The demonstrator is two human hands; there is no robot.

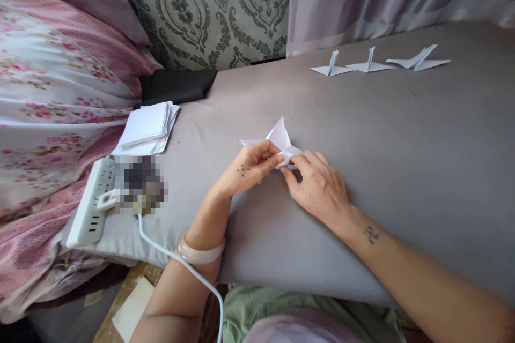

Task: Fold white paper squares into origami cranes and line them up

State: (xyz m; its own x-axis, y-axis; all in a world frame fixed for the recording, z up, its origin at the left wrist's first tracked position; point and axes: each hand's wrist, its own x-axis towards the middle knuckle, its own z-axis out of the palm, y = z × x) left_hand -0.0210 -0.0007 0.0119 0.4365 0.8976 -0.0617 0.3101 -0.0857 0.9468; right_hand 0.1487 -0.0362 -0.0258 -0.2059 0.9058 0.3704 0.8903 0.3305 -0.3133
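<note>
Paper (279, 133), white and creased into several points, sits between the two hands over the grey cloth (225, 112). The left hand (249, 167) pinches its near middle between thumb and bent fingers, and the right hand (322, 185) grips the lower right part just beside, thumb below and fingers above.

For a clean crease, the left pinch would best hold the centre firm while the right fingers line up the edges, then press outward from the middle with light, even pressure. Crowding the thin tips could bend them, so they are better left free of the grip.

The tallest point aims up and away from the person, leaning slightly right; a slimmer one reaches out left past the left hand. The long axis seems to run roughly left to right, though the fingers hide part of the right end. Three folded figures (370, 66) stand far right, and a paper stack (145, 123) lies left.
</note>
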